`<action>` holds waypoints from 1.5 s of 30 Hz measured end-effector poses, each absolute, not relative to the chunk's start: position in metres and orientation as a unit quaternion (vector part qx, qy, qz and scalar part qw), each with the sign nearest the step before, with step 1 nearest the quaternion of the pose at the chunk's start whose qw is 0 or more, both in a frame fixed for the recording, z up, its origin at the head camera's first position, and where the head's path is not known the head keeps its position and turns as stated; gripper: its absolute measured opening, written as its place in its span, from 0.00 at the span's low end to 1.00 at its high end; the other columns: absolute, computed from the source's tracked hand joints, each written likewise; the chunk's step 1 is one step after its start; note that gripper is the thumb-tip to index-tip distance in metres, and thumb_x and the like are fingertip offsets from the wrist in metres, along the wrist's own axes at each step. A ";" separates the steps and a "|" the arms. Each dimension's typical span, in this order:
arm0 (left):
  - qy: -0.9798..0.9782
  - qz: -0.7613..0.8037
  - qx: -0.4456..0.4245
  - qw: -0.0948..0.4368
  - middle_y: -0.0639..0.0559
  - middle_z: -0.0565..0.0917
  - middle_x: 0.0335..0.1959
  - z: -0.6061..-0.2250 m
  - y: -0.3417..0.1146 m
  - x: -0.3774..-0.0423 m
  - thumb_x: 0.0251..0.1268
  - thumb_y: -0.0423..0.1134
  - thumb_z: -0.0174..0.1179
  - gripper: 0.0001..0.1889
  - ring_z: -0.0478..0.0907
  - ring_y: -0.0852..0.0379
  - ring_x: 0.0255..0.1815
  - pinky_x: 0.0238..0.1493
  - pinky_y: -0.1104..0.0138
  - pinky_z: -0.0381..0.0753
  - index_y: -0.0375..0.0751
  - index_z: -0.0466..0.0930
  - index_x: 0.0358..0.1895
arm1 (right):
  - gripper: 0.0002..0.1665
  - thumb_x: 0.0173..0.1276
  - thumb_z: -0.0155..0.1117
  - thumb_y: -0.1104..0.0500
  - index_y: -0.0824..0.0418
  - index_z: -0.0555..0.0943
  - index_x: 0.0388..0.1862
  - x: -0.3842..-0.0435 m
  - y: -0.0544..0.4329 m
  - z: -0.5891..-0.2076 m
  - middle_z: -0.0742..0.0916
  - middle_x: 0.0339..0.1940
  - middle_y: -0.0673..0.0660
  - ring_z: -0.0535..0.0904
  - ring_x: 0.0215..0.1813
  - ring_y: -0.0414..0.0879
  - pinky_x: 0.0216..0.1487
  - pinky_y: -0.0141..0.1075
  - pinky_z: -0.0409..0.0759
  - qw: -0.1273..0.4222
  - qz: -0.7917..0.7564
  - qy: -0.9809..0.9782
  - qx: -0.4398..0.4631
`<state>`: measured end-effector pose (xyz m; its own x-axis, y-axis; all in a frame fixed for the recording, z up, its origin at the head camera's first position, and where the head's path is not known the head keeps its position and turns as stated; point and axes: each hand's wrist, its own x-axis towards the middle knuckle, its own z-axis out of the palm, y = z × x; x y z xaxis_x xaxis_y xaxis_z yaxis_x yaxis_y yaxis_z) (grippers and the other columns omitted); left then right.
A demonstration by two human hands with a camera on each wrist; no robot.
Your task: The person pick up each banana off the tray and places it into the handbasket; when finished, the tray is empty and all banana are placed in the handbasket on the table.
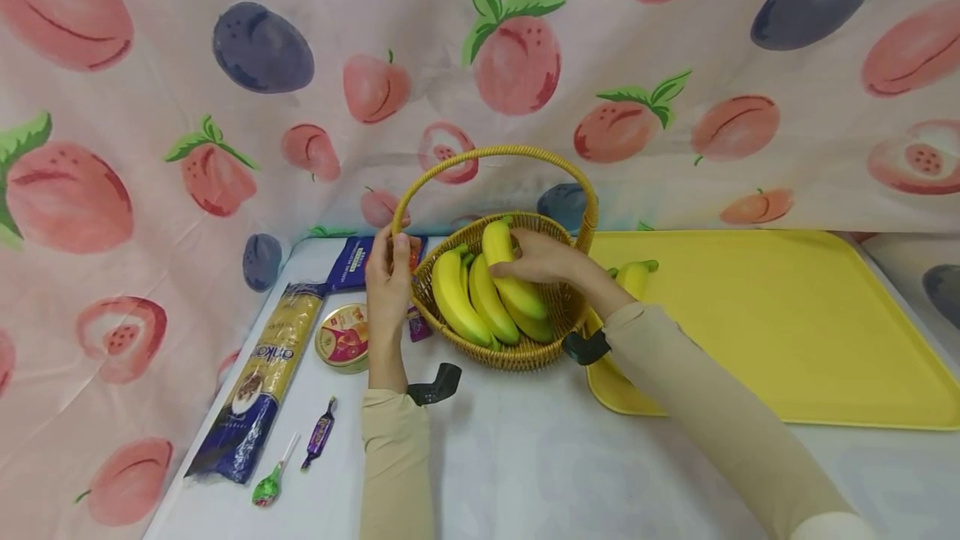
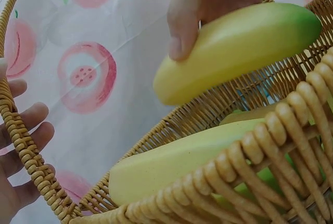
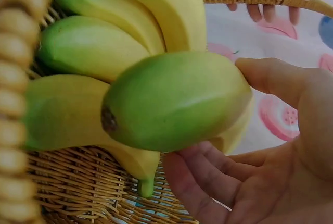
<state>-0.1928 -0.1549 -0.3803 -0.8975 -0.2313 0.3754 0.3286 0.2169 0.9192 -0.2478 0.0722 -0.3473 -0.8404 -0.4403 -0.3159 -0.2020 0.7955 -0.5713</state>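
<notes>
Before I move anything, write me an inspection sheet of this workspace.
Surface: white tabletop; flat yellow rectangular tray at right.
Job's things: golden-brown woven basket holding curved yellow-green bananas; at least one more banana on the tray, partly hidden.
Clutter: long gold-and-blue plastic packet, round tin, green-wrapped lollipop, purple-wrapped sweets, dark-blue packet, all left of the basket.
Hands: left hand holds the basket's arched handle; right hand grips another banana over the basket.
Cables: nothing seen.
Surroundings: pale pink fruit-print cloth behind and at left.

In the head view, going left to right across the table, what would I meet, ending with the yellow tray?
Long gold-and-blue packet → round tin → left hand → wicker basket → yellow tray.
</notes>
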 end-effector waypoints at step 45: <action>-0.747 -0.633 -0.038 0.199 0.31 0.77 0.44 -0.360 -0.150 -0.180 0.75 0.41 0.43 0.18 0.71 0.62 0.37 0.40 0.69 0.68 0.35 0.70 0.60 | 0.15 0.70 0.55 0.47 0.56 0.77 0.44 -0.227 0.083 -0.359 0.84 0.36 0.54 0.79 0.37 0.47 0.39 0.36 0.75 0.191 -0.295 0.908 -0.229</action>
